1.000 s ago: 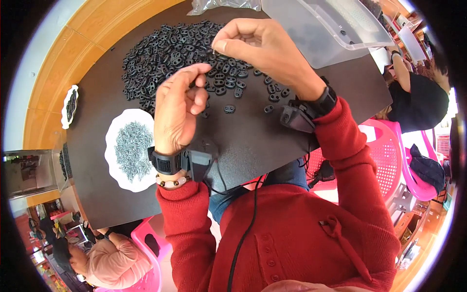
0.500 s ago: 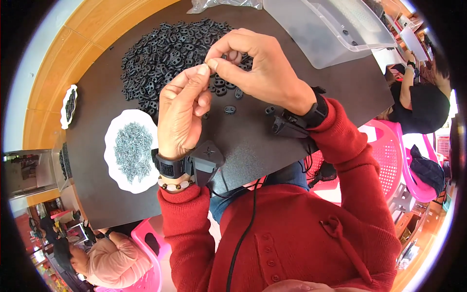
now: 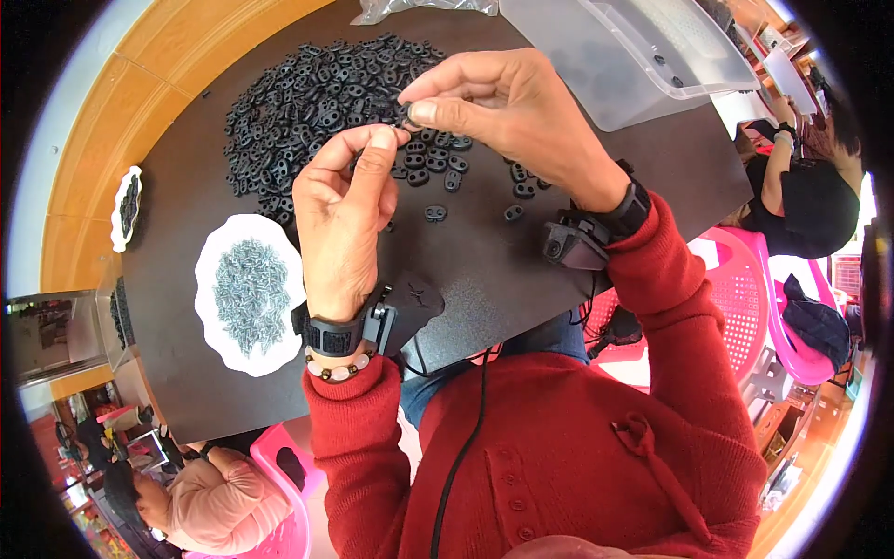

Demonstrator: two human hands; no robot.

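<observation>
Over the near side of the pile of black two-hole cord lock parts (image 3: 298, 102), my two hands meet fingertip to fingertip. My right hand (image 3: 521, 107) pinches a small black cord lock part (image 3: 405, 115) between thumb and forefinger. My left hand (image 3: 349, 186) is closed in a pinch right below that part; what lies between its fingertips is too small to make out. Left of my left wrist, a white scalloped plate (image 3: 212, 321) holds a heap of small metal springs (image 3: 250, 293). Several loose cord locks (image 3: 435, 213) lie on the table under my hands.
The dark round table (image 3: 186, 391) carries a clear plastic bin (image 3: 633, 102) at the far right and a plastic bag (image 3: 424, 7) at the far edge. A smaller white dish (image 3: 125, 224) with black pieces stands far left. People sit at left and right on pink chairs (image 3: 289, 456).
My hands have drawn slightly apart at the fingertips, so the black part in my right hand now shows. My right hand has opened its angle and shifted a little right; the left dipped slightly leftward.
</observation>
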